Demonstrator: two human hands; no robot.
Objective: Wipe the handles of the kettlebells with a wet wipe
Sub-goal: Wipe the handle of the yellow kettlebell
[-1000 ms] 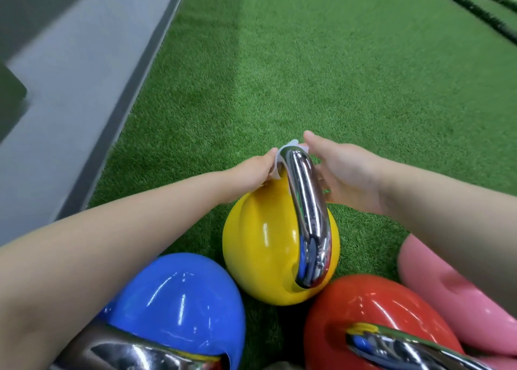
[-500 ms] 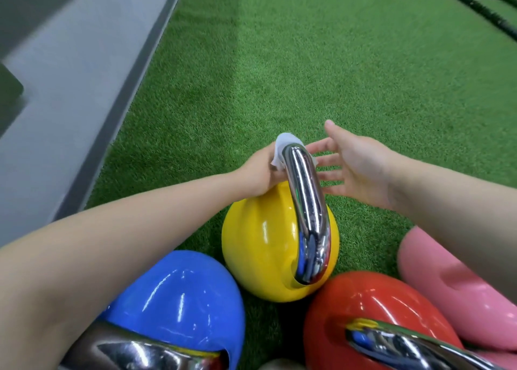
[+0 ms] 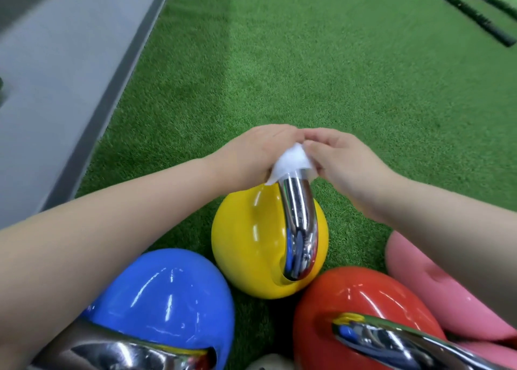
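A: Item 1, change? Right hand (image 3: 347, 162), spread apart 0.5 s earlier, had rejoined left hand (image 3: 251, 157); both pinched wipe (image 3: 291, 161).
B: Location? Draped over handle (image 3: 298, 218) top, yellow kettlebell (image 3: 251, 246). Wiping likely resuming.

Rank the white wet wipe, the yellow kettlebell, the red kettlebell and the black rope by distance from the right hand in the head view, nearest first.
1. White wet wipe: pinched by the right hand.
2. Yellow kettlebell: just below.
3. Red kettlebell: nearer the camera.
4. Black rope: far upper right.
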